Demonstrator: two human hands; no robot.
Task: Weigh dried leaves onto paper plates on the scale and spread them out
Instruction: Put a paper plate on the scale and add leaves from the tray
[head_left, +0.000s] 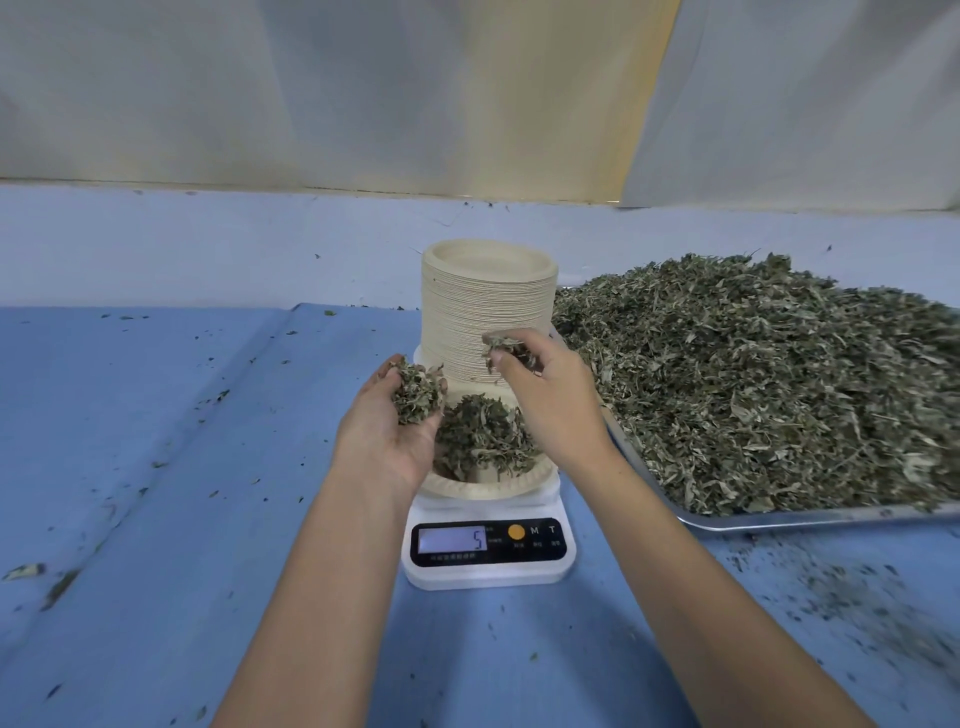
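Left hand (387, 434) cupped dried leaves (415, 397), right hand (550, 400) pinched more above part-filled paper plate (467, 491) on scale (488, 574); spreading not begun

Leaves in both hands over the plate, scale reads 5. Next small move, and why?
Probably open the right hand and drop its pinch of leaves onto the heap on the paper plate, then recheck the scale display. That hand is above the plate, its pinch is small, and the left hand cups a bigger handful of leaves in reserve. Target unknown.
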